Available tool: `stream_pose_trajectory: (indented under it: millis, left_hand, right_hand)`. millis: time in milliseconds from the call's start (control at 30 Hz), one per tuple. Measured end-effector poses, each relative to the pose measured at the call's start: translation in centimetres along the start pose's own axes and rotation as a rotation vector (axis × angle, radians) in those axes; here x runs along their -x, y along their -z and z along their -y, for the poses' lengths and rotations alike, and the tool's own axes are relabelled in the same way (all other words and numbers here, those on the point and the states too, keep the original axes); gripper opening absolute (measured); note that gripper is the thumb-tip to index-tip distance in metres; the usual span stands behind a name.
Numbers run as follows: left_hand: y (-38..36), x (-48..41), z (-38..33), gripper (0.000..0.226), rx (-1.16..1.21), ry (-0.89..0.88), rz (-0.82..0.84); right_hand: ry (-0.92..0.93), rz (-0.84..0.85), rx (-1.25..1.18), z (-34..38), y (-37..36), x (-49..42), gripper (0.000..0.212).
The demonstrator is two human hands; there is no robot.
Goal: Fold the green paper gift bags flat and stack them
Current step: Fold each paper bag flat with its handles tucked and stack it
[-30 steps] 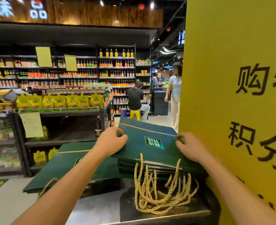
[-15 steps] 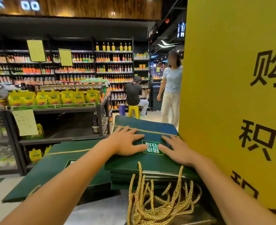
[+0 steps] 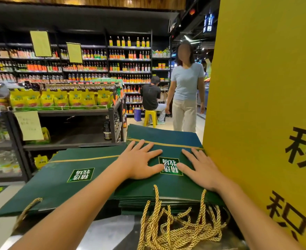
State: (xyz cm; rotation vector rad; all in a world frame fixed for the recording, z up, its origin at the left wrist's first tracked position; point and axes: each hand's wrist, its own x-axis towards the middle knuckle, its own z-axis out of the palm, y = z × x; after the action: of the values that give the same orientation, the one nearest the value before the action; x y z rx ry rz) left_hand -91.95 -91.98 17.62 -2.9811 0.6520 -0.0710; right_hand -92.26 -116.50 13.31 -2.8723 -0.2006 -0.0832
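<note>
One camera gives the only view. It is worn on the person's head and faces forward and somewhat down. Both forearms enter from the near edge. The left hand (image 3: 141, 165) and right hand (image 3: 200, 170) lie flat, fingers spread, close under the lens on the stack of green bags (image 3: 181, 186). The gold cord handles (image 3: 175, 231) hang nearest of all.

A yellow panel (image 3: 265, 105) stands very close on the right and blocks everything far on that side. To the left and far, the view runs down an aisle to the bottle shelves (image 3: 130, 69) and a walking person (image 3: 184, 91). The wide lens seems to bow the shelf lines towards the left edge.
</note>
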Motion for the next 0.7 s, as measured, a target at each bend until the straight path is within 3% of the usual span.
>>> stream_pose_trajectory:
  millis: [200,367,467,533,700]
  left_hand:
    - [1.0,0.4,-0.4,0.069,0.033,-0.002,-0.031]
    - [2.7,1.3,0.2,0.053,0.151,-0.055,-0.181]
    - [4.4,3.0,0.9,0.031,0.251,-0.029,-0.279]
    - [5.7,4.8,1.3,0.028,0.246,0.011,-0.315]
    - [7.2,10.5,4.7,0.028,0.212,0.141,-0.367]
  right_hand:
    - [-0.006,0.022,0.025,0.4,1.2,0.2,0.087]
    - [0.027,0.016,0.073,1.4,4.1,0.6,0.08]
    - [0.083,-0.08,0.163,3.1,6.1,1.3,0.053]
    - [0.126,-0.144,0.231,4.9,7.0,1.8,0.039]
    - [0.312,-0.241,0.18,12.7,9.2,3.8,0.03]
